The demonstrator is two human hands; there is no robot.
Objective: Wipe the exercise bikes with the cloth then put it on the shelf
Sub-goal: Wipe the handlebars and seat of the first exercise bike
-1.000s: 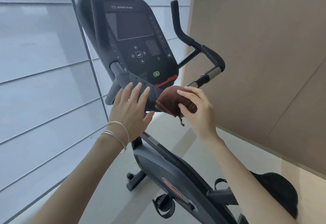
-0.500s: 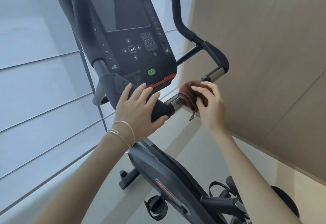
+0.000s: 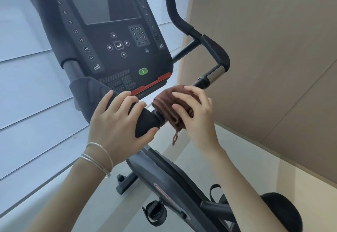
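Fingers [image 3: 186, 98] of the right hand [image 3: 198, 116] are curled over a bunched brown cloth [image 3: 166, 107], with the thumb pressing in from the near side, so the cloth is gripped and wrapped round the handlebar of the exercise bike [image 3: 164, 180]. A loose thread loop hangs from the cloth's lower edge. The left hand's [image 3: 116, 127] fingers [image 3: 121, 102] are bent over the top of the black padded grip [image 3: 145, 122] and the thumb hooks underneath, holding it firmly. That grip ends just beside the cloth, and the two hands are near each other but apart.

Thin silver bangles [image 3: 98, 157] circle the left wrist. Past the cloth, the bar runs up and right to a shiny metal section [image 3: 216, 73], then bends into another black padded length. The bike's dark console [image 3: 113, 36] stands above the hands, tilted, with a blank screen, a keypad, arrow buttons, a green button and a red strip along its bottom edge. Below the forearms are the bike's frame and a strapped pedal [image 3: 155, 211]. Pale horizontal blinds [image 3: 27, 89] fill the left side, a tan panelled wall [image 3: 273, 58] the right, and a light floor [image 3: 228, 158] lies beneath.
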